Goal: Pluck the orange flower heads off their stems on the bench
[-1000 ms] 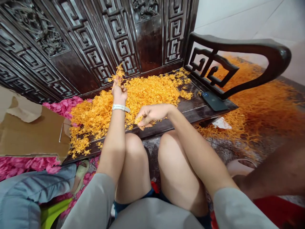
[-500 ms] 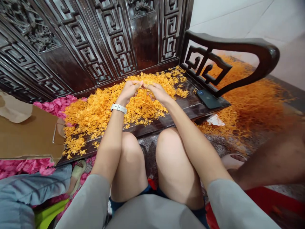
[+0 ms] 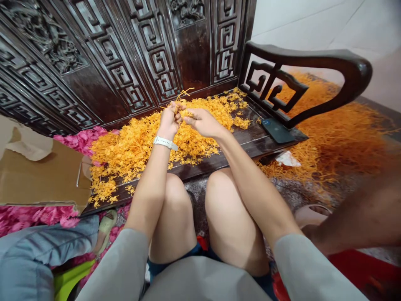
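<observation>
My left hand (image 3: pixel 170 121), with a pale watch strap at the wrist, is closed on a thin branching orange artificial flower stem (image 3: pixel 184 93) whose tips stick up above the fingers. Close beside it, my right hand (image 3: pixel 203 122) has thumb and fingers pinched on a small orange flower piece (image 3: pixel 187 113). Fingers partly cover both pieces, so whether they are joined is hidden. Beneath both hands, a heap of small orange artificial flowers (image 3: pixel 125 144) spreads over the dark wooden bench (image 3: pixel 232 146).
A phone (image 3: pixel 277 130) lies at the bench's right end by the carved armrest (image 3: pixel 313 52). Beyond it is a big pile of orange stems (image 3: pixel 341 133). On the left stand a cardboard box (image 3: pixel 40 175) and pink flowers (image 3: pixel 79 140). Other people's legs (image 3: pixel 69 238) are on both sides.
My left hand has turned upward, and the branching stem now rises above its fingers. My right hand has shifted slightly right, its back turned more toward me. The view has moved slightly.
</observation>
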Demonstrator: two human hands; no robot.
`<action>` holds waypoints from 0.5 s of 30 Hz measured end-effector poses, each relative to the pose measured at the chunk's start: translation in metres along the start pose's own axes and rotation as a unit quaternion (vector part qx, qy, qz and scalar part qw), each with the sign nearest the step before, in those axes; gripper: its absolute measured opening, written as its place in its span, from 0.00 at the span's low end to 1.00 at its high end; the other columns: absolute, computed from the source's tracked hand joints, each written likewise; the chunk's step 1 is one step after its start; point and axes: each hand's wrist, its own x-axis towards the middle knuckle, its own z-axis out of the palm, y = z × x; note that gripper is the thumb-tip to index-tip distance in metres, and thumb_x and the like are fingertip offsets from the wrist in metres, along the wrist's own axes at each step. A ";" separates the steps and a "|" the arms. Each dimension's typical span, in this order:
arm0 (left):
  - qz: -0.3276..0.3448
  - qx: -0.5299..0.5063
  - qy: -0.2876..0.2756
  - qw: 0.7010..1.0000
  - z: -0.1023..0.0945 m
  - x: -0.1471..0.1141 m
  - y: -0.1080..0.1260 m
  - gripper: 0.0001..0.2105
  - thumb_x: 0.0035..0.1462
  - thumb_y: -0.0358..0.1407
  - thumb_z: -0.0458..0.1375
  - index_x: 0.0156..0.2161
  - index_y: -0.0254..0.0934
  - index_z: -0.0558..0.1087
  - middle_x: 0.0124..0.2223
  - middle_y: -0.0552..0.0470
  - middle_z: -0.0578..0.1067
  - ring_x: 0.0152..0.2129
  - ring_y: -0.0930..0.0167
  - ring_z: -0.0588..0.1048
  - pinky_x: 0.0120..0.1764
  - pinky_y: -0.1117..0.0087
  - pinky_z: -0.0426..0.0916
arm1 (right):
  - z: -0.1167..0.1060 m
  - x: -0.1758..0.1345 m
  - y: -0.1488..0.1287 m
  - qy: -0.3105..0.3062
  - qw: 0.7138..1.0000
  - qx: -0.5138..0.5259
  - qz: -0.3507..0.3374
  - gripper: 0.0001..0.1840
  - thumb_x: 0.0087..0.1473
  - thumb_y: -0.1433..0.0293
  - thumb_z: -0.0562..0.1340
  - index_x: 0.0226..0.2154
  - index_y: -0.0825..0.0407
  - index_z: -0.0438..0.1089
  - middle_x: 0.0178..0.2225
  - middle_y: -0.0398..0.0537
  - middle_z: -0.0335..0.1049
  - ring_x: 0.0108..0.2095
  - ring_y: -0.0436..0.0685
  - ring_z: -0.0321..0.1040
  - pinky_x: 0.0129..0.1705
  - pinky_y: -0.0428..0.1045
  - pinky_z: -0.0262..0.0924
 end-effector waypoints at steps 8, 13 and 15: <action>0.109 -0.079 0.032 0.990 -0.048 0.005 0.027 0.21 0.79 0.37 0.47 0.30 0.40 0.68 0.25 0.56 0.67 0.14 0.78 0.54 0.21 0.73 0.56 | 0.006 -0.033 -0.017 -0.150 0.988 0.018 -0.032 0.24 0.65 0.47 0.67 0.36 0.52 0.71 0.26 0.43 0.66 0.24 0.47 0.57 0.27 0.46 0.51; 0.126 -0.048 -0.021 0.991 -0.045 -0.006 0.031 0.27 0.77 0.51 0.48 0.28 0.42 0.74 0.20 0.55 0.62 0.13 0.78 0.55 0.19 0.73 0.57 | -0.035 -0.002 0.048 0.178 0.982 -0.041 0.046 0.24 0.69 0.52 0.64 0.31 0.53 0.68 0.32 0.51 0.69 0.32 0.53 0.63 0.31 0.49 0.57; 0.100 -0.028 -0.033 0.994 -0.035 -0.010 0.031 0.27 0.76 0.53 0.49 0.27 0.42 0.74 0.19 0.55 0.60 0.12 0.77 0.57 0.19 0.72 0.57 | -0.048 0.007 0.072 0.242 0.966 -0.043 0.082 0.25 0.71 0.53 0.62 0.27 0.52 0.65 0.29 0.50 0.66 0.33 0.55 0.64 0.33 0.50 0.57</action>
